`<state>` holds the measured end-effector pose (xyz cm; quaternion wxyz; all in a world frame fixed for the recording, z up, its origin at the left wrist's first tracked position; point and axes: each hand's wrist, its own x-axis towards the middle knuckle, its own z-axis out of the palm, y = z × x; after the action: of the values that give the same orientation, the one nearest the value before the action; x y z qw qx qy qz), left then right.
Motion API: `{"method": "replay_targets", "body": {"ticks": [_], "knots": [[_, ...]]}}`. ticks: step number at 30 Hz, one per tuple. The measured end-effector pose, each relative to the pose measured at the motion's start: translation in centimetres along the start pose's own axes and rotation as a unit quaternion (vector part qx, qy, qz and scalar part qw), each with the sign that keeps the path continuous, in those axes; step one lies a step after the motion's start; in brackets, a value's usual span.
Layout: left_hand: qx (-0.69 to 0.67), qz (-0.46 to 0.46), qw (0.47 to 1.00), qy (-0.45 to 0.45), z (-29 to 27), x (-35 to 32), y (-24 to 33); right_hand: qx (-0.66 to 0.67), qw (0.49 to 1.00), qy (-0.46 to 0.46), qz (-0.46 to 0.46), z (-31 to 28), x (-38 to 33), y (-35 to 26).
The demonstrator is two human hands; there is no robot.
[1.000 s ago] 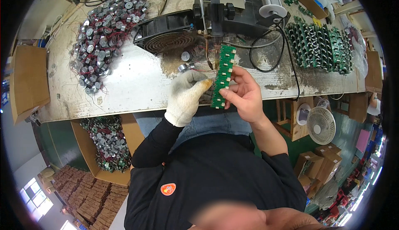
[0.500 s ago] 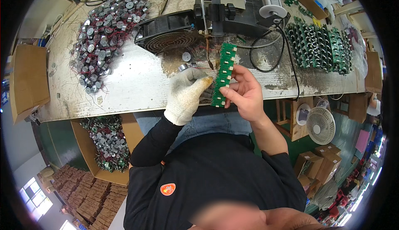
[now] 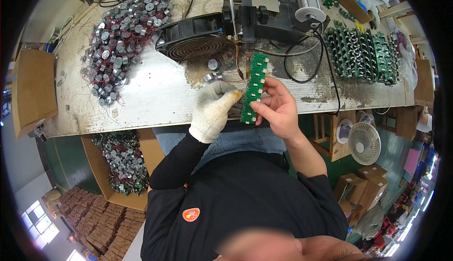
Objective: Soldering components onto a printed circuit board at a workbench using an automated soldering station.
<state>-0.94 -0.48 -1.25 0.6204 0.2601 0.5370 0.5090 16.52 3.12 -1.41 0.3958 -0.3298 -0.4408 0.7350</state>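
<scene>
A long green circuit board strip (image 3: 255,87) with a row of small white connectors stands slanted in front of me. My bare right hand (image 3: 278,104) grips its right edge near the lower end, thumb on the face and fingers behind. At the opposite edge, my left hand (image 3: 213,107), in a white knit glove stained at the fingertips, is pinched closed against the board; what sits between its fingertips is too small to make out. Just beyond the glove lie silver round parts (image 3: 212,77) with thin red wires. A soldering tip (image 3: 240,74) hangs beside the board's upper end.
A big heap of silver round parts with red wires (image 3: 127,44) covers the left of the bench. Behind are a black fan (image 3: 193,41) and a solder wire spool (image 3: 308,4). Rows of green boards (image 3: 363,53) stand at right; an open carton (image 3: 99,176) sits below left.
The board has shifted slightly down, away from the soldering tip. My left hand has moved a little right and down, leaving the silver parts behind it more exposed. My right grip stays the same.
</scene>
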Motion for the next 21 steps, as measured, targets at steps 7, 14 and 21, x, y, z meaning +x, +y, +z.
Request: {"method": "replay_targets", "body": {"ticks": [7, 14, 21], "knots": [[-0.004, 0.003, 1.0, 0.001, 0.11, -0.11, 0.17, 0.004, 1.0, 0.002, -0.005, -0.01, -0.1, 0.17], [0.028, 0.015, 0.999, -0.017, 0.14, -0.08, 1.04, 0.007, 1.0, 0.007, -0.008, -0.11, 0.03, 0.31], [0.042, 0.017, 0.999, -0.008, -0.01, 0.46, 0.86, 0.011, 1.0, 0.015, -0.003, -0.02, 0.4, 0.14]]}}
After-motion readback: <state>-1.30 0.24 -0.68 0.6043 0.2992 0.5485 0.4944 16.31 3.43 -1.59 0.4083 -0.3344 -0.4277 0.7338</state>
